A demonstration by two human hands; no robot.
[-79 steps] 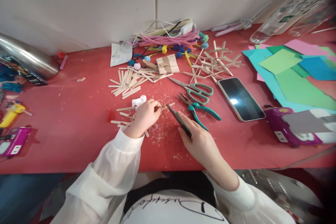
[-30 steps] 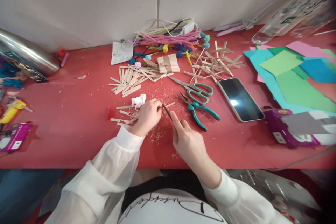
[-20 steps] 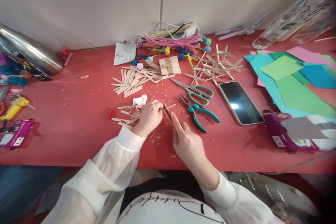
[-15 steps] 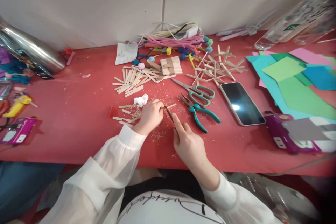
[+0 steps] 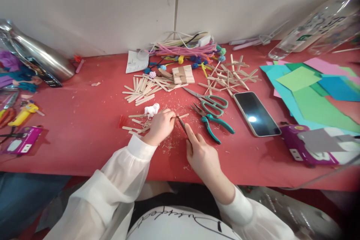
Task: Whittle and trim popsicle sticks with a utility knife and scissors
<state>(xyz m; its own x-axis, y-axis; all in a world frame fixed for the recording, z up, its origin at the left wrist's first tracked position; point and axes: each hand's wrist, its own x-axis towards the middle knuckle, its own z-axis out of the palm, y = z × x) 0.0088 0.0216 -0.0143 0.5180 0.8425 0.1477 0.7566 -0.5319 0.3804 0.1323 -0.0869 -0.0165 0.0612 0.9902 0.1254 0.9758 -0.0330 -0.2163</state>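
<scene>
My left hand [image 5: 161,127] pinches a wooden craft stick [image 5: 185,115] near the table's middle, and the stick's far end pokes out to the right. In my right hand [image 5: 203,155] is a slim dark knife [image 5: 181,123], the index finger stretched along it. Its tip meets the stick right beside my left fingertips. Fine wood shavings [image 5: 170,140] are scattered under and around both hands. Just behind my left hand sit a crumpled white tissue [image 5: 152,110] and a few loose craft sticks [image 5: 132,129]. Pliers with teal handles [image 5: 209,127] and grey-green scissors [image 5: 213,104] lie to the right.
Heaps of craft sticks [image 5: 143,86] and a bundled stack [image 5: 183,75] lie farther back, before pink pipe cleaners [image 5: 182,50]. On the right are a phone [image 5: 256,114], coloured paper [image 5: 312,97] and a purple glue gun [image 5: 298,146]. A steel flask [image 5: 47,58] stands at left.
The camera view has shifted slightly. Both hands keep nearly the same place, with the knife still against the stick.
</scene>
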